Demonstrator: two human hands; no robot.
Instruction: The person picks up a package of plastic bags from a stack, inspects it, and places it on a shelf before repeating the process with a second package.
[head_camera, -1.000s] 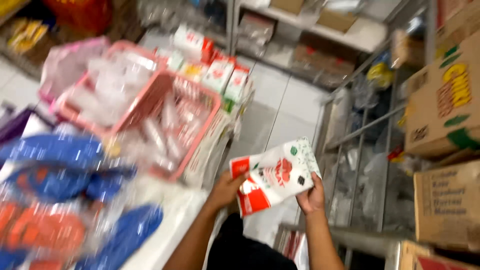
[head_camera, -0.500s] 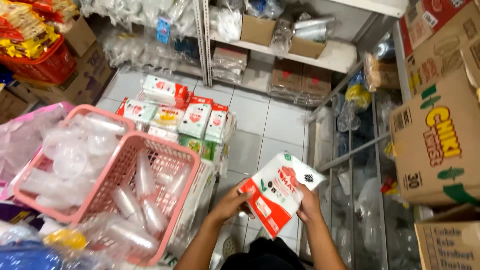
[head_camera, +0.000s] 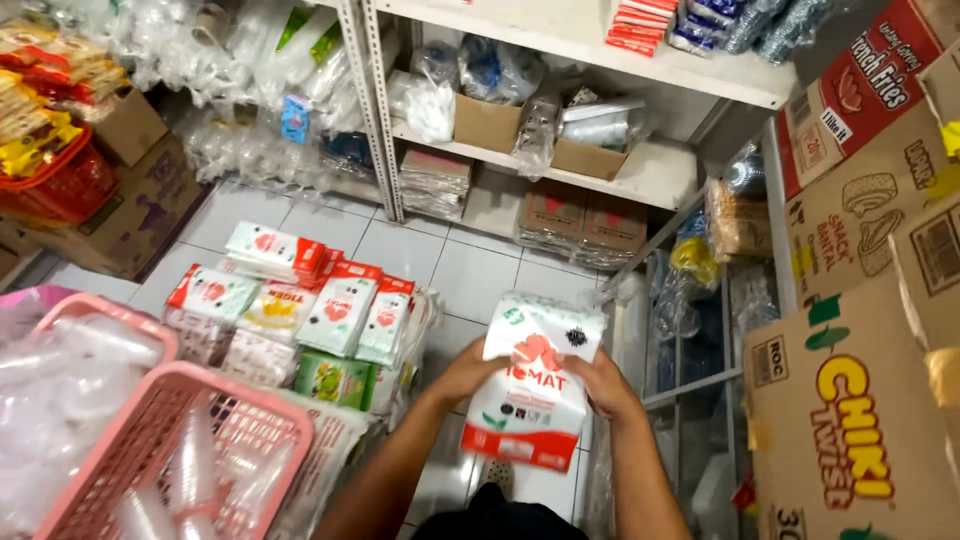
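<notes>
White-and-red pack (head_camera: 535, 390) held upright – similar packs (head_camera: 300, 310) stacked left.

Left hand (head_camera: 462, 372) and right hand (head_camera: 598, 385) — both closed, facing inward.

A white tiled floor (head_camera: 470, 270) runs through a narrow shop aisle. Beyond it stands a white metal shelf (head_camera: 560, 160) with a slotted upright, holding brown boxes (head_camera: 487, 122) and clear bags. Left of the shelf, more clear plastic wares hang above a cardboard box (head_camera: 130, 215). Right of the shelf, stacked cartons (head_camera: 850, 400) rise beside a wire rack (head_camera: 690, 350). The light is even and indoor.
</notes>
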